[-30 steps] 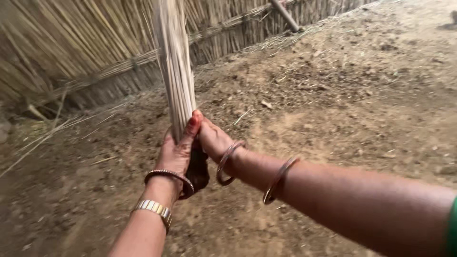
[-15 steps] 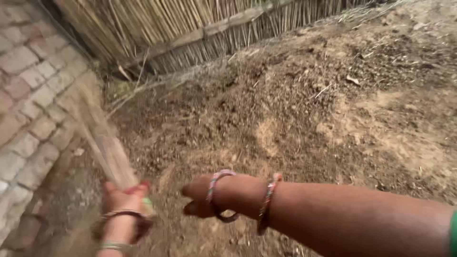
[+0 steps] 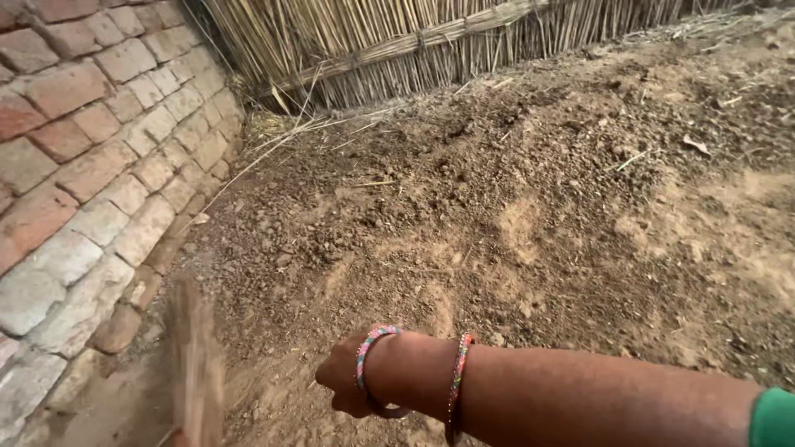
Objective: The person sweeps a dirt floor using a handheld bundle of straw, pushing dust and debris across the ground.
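My right hand (image 3: 338, 382) reaches out low over the loose brown soil (image 3: 497, 223), its wrist ringed by two beaded bangles (image 3: 457, 377). The fingers curl down and away from the camera, so I cannot make out whether they hold anything. A blurred bundle of pale broom sticks (image 3: 195, 372) stands to the left of that hand, close to the foot of the brick wall. My left hand lies below the picture's lower edge.
A brick wall (image 3: 91, 141) runs along the left side. A fence of dry reeds (image 3: 431, 41) closes the far side, with loose straws (image 3: 273, 149) lying at its base. The ground is lumpy earth with paler sandy patches (image 3: 745, 248) to the right.
My view has swung left to the brick wall. My right hand let go of the broom, which swung down to the left. The left hand dropped out of view.
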